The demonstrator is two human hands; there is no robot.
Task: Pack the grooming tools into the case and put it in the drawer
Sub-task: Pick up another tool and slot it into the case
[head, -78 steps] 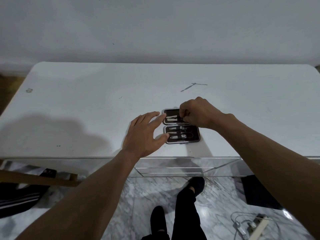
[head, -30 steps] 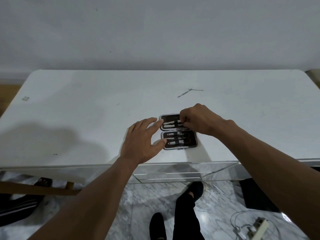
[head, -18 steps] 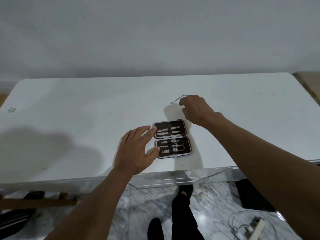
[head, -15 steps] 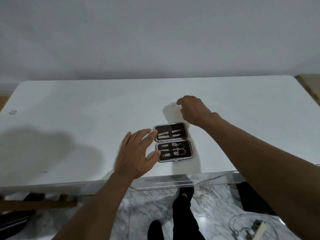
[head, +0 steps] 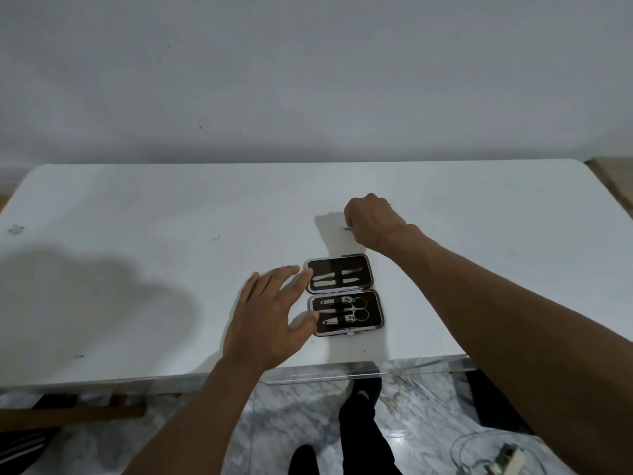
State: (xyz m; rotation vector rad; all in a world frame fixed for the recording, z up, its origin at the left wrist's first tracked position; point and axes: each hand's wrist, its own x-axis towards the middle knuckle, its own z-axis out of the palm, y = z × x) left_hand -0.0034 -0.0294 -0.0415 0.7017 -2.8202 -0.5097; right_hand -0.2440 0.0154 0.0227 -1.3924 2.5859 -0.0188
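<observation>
Head view: the case (head: 344, 294) lies open and flat on the white table (head: 137, 234), near the front edge and a little right of centre. Its far half holds two slim metal tools (head: 337, 276) under a dark strap; the near half holds two clippers (head: 342, 310) with ring ends. Your left hand (head: 270, 317) rests spread and flat on the table, grasping nothing, with a fingertip against the left rim of the far half and the thumb against the near half. Your right hand (head: 371, 222) is farther back, apart from the case, curled down onto the tabletop over a thin metal tool (head: 347, 229); only a sliver of it shows at the fingers, so you cannot tell whether it is pinched yet. The right forearm crosses above the table to the right of the case without covering it. Nothing else sits between the hands. The table's front edge is clear acrylic (head: 342, 371), and through and below it you see marble floor (head: 411, 423), your dark legs and shoes (head: 356, 426), a wooden bar (head: 68, 411) at left, and a white cable and plug (head: 503, 457) at lower right.
</observation>
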